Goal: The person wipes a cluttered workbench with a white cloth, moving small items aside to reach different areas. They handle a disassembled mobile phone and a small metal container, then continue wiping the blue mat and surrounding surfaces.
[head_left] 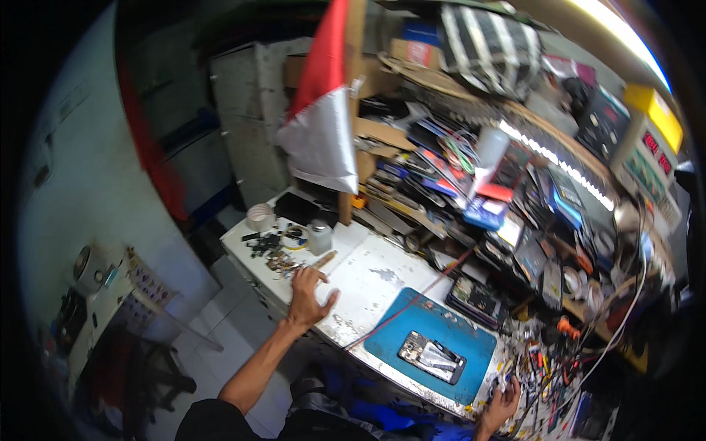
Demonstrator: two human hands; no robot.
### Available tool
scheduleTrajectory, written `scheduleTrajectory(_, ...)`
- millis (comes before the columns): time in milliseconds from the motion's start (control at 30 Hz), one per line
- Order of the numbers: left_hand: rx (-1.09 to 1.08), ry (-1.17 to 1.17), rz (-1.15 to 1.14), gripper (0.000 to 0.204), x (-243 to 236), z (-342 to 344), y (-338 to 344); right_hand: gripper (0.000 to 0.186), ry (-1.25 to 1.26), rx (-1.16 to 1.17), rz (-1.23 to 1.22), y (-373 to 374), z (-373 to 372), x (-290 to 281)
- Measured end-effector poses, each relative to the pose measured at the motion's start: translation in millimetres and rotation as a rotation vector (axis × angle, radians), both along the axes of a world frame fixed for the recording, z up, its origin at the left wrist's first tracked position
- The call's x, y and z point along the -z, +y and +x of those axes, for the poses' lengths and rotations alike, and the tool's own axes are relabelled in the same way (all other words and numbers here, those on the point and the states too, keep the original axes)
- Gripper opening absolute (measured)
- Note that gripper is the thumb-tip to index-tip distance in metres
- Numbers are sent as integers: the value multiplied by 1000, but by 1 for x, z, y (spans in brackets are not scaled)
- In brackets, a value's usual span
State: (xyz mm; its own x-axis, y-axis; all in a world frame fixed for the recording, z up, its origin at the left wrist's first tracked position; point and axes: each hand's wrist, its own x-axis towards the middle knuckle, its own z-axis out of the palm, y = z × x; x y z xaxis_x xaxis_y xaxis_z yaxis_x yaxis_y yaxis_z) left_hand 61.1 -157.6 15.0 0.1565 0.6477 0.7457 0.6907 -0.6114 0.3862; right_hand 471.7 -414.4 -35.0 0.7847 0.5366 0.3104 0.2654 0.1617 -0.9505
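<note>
My left hand [310, 295] reaches over the left part of the white workbench [360, 283], thumb spread away from the fingers. Its fingertips are beside a pile of small loose parts [279, 262] and a short brown stick-like piece [324, 259]; no grip on either shows. At the bench's front right, my right hand [502, 404] has loosely bent, parted fingers close to scattered tools [540, 375]. I make out nothing held in it. Between the hands, an opened phone [432, 357] with its insides exposed lies on a blue mat [397, 323].
A clear bottle [319, 237] and a white cup [260, 217] stand at the bench's far left. Behind the mat are stacked phone parts [474, 300] and crowded shelves [448, 169]. A red cable [412, 300] crosses the mat. A red-and-white flag [323, 140] hangs from a post.
</note>
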Motion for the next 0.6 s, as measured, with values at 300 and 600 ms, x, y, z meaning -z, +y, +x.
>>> scheduleTrajectory(300, 62, -510, -457, 22, -32, -32, -110, 51, 730, -377, 91, 82, -117, -107)
scheduleTrajectory(600, 244, -822, -608, 55, -36, -140, -119, 36, 912, -1130, -464, 171, -389, -127)
